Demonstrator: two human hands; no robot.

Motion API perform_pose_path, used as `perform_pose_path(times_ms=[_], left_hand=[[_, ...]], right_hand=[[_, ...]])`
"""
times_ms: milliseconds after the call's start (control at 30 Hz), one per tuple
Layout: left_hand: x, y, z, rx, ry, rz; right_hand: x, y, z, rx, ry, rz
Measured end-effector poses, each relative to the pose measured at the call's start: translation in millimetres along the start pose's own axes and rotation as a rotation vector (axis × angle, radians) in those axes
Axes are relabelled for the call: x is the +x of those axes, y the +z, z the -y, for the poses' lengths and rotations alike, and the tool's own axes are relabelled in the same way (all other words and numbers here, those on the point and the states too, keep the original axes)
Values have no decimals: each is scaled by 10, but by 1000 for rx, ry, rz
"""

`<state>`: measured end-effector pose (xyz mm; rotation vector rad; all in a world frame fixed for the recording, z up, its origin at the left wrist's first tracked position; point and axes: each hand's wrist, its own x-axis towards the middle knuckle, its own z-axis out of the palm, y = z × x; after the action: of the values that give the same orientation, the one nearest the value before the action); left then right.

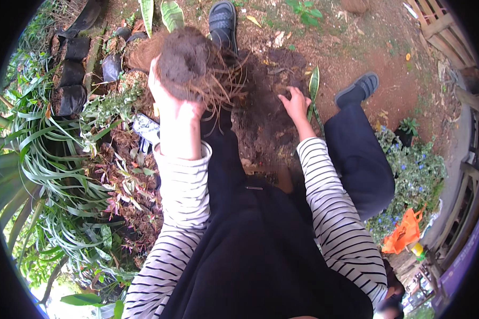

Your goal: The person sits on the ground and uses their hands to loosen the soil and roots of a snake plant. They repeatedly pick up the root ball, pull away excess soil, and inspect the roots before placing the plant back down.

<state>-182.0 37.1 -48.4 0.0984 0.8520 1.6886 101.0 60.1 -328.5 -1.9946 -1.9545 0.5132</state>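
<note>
My left hand [159, 91] holds up a fibrous clump of dark soil [185, 60], gripping it from below and from its left side. Long brown fibres trail from the clump's right side. Beyond it rise variegated snake plant leaves [171, 16]; where they are rooted is hidden. My right hand [297, 104] hovers over a patch of loose dark soil [263, 107], with nothing visible between its parted thumb and fingers. Just beside that hand stands a narrow yellow-edged snake plant leaf [313, 85]. A brown coconut husk [143, 52] shows partly behind the raised clump.
Black plastic plant bags [72, 73] line the left side, near strappy green plants [60, 159]. A phone-like object [147, 128] lies beside my left forearm. My sandalled feet [357, 89] flank the soil. An orange bag [405, 233] and a wooden slatted structure [443, 30] are at right.
</note>
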Motion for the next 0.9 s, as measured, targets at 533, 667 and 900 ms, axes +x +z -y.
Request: perform_pose_path(times_ms=[533, 667, 900], left_hand=[[30, 30, -14, 22, -38, -110], [134, -154, 4, -115, -102, 52], [98, -200, 5, -193, -150, 104]], right_hand=[[-1537, 1129, -541, 246, 685, 633], [-1527, 1059, -507, 174, 623, 801], [-1632, 1002, -451, -5, 485, 1055]])
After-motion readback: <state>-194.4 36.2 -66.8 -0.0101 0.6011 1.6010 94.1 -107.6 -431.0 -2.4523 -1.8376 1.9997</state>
